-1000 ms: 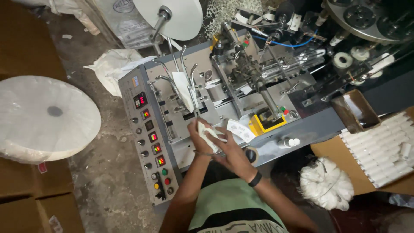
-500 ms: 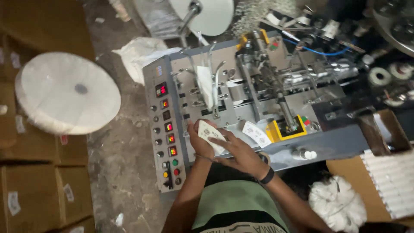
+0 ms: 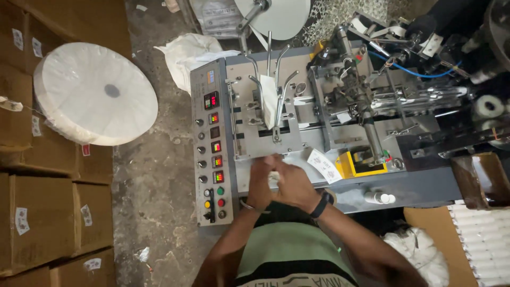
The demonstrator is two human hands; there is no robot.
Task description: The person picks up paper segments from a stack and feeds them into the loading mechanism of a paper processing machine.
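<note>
From the head view, both hands meet at the front edge of the packing machine. The left hand and right hand are pressed together around a small white packet, pinching it between them. It looks like a gathering step; a steady hold comes next. Just right of the grip lies one printed white slip. Left of it stands one control panel; farther left, one big white roll.
</note>
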